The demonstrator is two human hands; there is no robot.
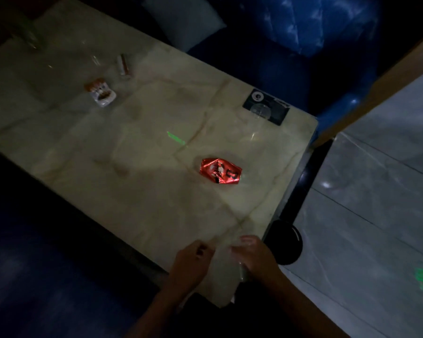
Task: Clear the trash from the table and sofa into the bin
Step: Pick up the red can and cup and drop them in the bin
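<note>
A crumpled red wrapper (220,171) lies on the marble table (137,172) towards its near right end. Farther left sit a white and orange packet (101,92) and a small rolled wrapper (123,65). At the table's near corner my right hand (255,256) grips a blurry piece of clear plastic (238,265). My left hand (193,261) is beside it with fingers curled; whether it touches the plastic is too dark to tell. A round black container (289,242) stands on the floor just past the corner.
A black card (266,107) with a clear lid or cup on it lies near the far right corner. A blue sofa (291,57) with a pale cushion (183,18) runs behind the table. Grey tiled floor lies to the right.
</note>
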